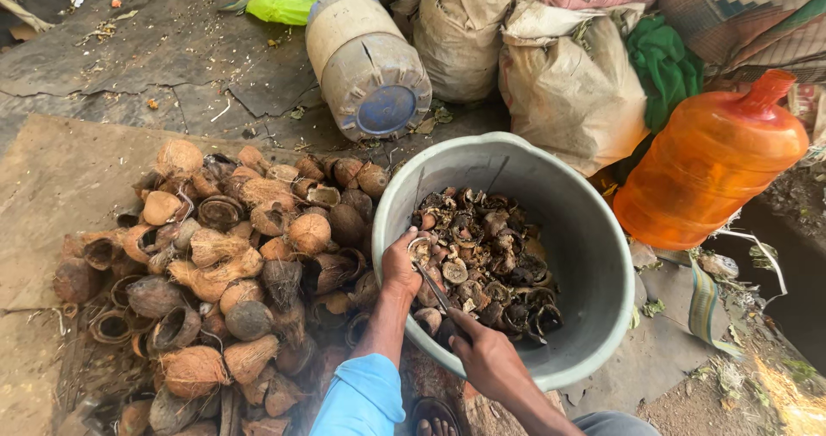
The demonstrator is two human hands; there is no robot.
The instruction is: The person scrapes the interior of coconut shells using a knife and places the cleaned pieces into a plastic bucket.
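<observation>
Nearest the camera, the right hand (486,359) is seen closed around the handle of a thin metal blade (433,288), its grip clamped tight; the blade runs up and left from the fist toward the other hand. The left hand (401,262), at the end of a blue sleeve (363,397), is held over the near left rim of the grey tub (594,255), fingers closed on a small coconut piece (421,248). The blade tip appears to be touching or just under that piece; which of the two cannot be told.

The piece is judged light, stiff and curved, with a hard shell edge and likely a slick inner face. It is best held by the rim, thumb inside and fingers on the rough outer side, well clear of the blade.

Inside the tub, dark dried pieces (495,260) are heaped, just beyond both hands. To the left, on the ground, a pile of coconut shells (228,273) is stacked against the tub wall. Farther off, a plastic drum (366,62) lies on its side, sacks (572,83) stand behind, and an orange jug (710,165) leans at the far right.
</observation>
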